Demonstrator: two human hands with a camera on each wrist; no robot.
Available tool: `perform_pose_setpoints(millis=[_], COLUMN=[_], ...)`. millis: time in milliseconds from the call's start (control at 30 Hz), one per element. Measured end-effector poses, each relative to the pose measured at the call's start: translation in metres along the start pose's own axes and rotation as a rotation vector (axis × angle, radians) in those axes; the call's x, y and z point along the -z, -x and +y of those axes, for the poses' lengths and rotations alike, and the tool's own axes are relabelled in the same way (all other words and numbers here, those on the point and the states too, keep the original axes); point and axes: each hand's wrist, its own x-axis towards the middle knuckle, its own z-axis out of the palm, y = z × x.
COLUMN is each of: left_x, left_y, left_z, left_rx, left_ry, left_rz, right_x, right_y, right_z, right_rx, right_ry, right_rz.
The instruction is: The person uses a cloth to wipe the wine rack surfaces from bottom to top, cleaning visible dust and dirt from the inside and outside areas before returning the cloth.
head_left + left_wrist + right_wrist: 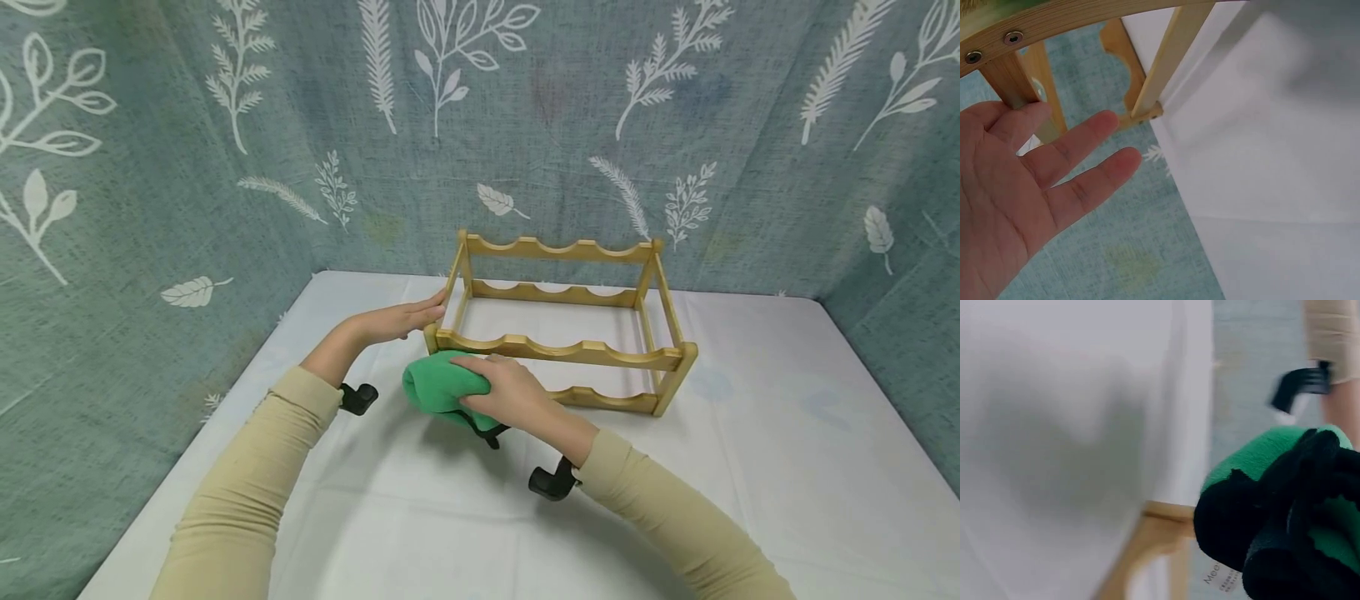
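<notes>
Head: right grip point(513, 390) curled round green cloth point(442, 380) by front-left corner of wine rack point(558, 352). Left wrist: left grip point(1010, 187) straight-fingered at rack's left end; should steady it lightly. Right wrist: black trim point(1229, 519) bulges; I'd tuck it in.

High head, close wrist views, shared rack point(588, 353)

Left sleeve point(243, 483), toward the left edge of the table point(795, 400): beige, long, close-fitting, creased crosswise, finished with a broad cuff point(308, 395). Right sleeve point(667, 508): matching beige fabric and cuff. Left wrist fitting point(359, 398) and right wrist fitting point(552, 482): both black, compact, blunt-ended.
</notes>
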Motion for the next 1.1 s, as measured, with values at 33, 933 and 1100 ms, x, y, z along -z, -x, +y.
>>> perform_pose_setpoints(millis=[33,933,1100], left_x=[0.0,-0.007,-0.011], left_y=[0.0,-0.006,-0.007], left_z=[0.0,-0.006,-0.006], left_rx=[-0.002,-0.012,-0.02], left_ry=[0.002,0.05,0.051], left_rz=[0.0,0.053,0.078], right_x=[0.005,0.126,0.143], right_y=[0.004,0.162,0.174], right_z=[-0.001,0.088,0.085], right_rx=[0.002,-0.305,-0.331], right_ry=[-0.016,0.009,0.007], right_rz=[0.019,0.233,0.205])
